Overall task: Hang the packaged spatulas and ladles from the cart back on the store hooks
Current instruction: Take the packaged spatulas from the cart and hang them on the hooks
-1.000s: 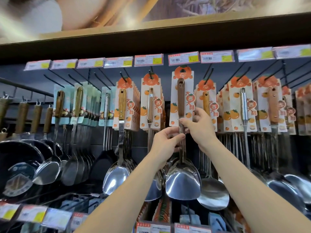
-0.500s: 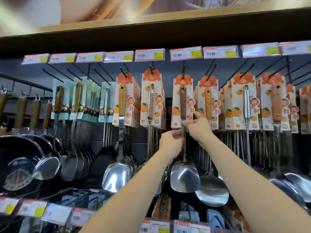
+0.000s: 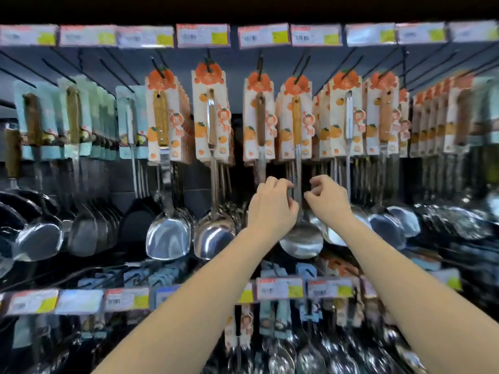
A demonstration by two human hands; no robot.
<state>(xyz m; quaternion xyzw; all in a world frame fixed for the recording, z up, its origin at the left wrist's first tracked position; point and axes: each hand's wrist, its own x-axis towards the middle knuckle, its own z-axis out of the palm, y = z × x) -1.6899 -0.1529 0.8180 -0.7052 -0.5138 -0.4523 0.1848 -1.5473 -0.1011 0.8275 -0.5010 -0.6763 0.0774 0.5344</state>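
Note:
The packaged spatula (image 3: 259, 122), with a brown wooden handle on an orange-printed card, hangs from a black hook (image 3: 259, 66) in the middle of the upper row. Its steel shaft runs down behind my left hand (image 3: 272, 207), whose fingers are curled in front of it; whether they grip it is hidden. The blade is hidden behind that hand. My right hand (image 3: 327, 202) hovers just to the right, fingers loosely bent and apart, holding nothing. A hanging ladle (image 3: 301, 240) shows between the two hands.
Rows of packaged spatulas and ladles fill the neighbouring hooks, orange cards (image 3: 210, 117) in the middle and right, teal cards (image 3: 81, 120) to the left. Dark pans (image 3: 16, 211) hang far left. Price-tag rails (image 3: 202, 35) run above, and a second rail (image 3: 279, 288) below with more utensils.
The spatula's card now hangs on the hook by itself. Both hands have dropped from the card's lower edge to below it, and the right hand has let go. The view has tilted down.

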